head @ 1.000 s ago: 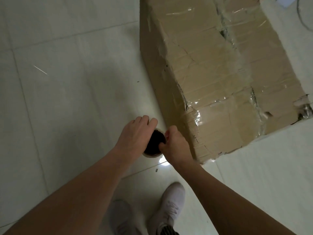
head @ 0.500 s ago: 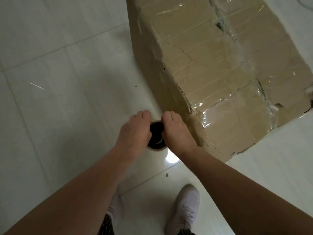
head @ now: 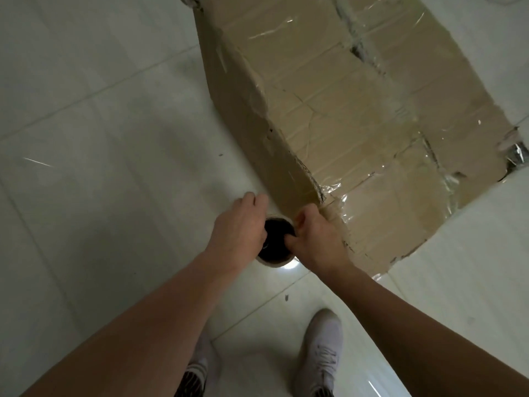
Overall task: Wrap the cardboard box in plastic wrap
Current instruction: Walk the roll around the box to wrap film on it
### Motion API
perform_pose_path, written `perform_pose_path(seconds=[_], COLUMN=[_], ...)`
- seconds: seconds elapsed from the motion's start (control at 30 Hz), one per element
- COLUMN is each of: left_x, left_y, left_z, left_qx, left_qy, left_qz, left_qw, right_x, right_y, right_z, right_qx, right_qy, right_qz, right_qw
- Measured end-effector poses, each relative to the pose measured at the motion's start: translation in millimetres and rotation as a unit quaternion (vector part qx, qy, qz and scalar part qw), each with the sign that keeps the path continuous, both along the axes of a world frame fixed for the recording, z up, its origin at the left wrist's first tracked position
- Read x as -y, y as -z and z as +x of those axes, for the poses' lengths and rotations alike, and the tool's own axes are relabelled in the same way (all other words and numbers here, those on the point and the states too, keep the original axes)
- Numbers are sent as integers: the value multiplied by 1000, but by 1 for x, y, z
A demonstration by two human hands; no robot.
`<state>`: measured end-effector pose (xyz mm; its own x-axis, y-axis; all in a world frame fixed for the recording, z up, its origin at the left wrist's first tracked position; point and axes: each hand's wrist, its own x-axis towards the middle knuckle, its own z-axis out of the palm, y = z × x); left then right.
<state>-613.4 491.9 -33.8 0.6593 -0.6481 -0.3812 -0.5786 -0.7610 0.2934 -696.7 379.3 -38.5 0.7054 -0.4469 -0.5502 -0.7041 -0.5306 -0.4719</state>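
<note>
A large brown cardboard box (head: 357, 116) stands on the floor, filling the upper right, with shiny plastic wrap and torn seams across its top. Its near corner is just right of my hands. Between my hands I hold a plastic wrap roll (head: 276, 242) upright; I look down into its dark hollow core. My left hand (head: 239, 227) grips the roll's left side. My right hand (head: 317, 239) grips its right side, thumb hooked into the core, knuckles against the box's corner edge. The film itself is hidden below my hands.
Pale glossy floor tiles (head: 100, 144) spread to the left and at the lower right. My two feet in white shoes (head: 322, 351) stand below the hands. A bright light reflection (head: 290, 266) shines on the tile under the roll.
Both hands with the roll have stayed together at the box's near corner. The view has shifted so the box sits further right, and my feet have stepped to new spots.
</note>
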Motion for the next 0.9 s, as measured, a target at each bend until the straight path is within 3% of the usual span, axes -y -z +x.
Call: perform_pose_path(seconds=[0.23,0.53,0.77,0.9], left_x=[19,5,3,10], left_y=[6,5,12,5], left_z=[9,44,44,51], left_qx=[-38,-20,-16,-25], left_qy=[151,-19,-96,-55], left_qz=[5,-3,-5,-7], left_qw=[988,1000,995,998], right_x=[-12,-12,-8,-10], right_y=[6,9,11,6], right_z=[2,60,58,37], right_qx=[-18,77,15,2], right_qy=[31,-85,48,125], right_qz=[9,-69,-3,54], right_qw=[999,991,999,991])
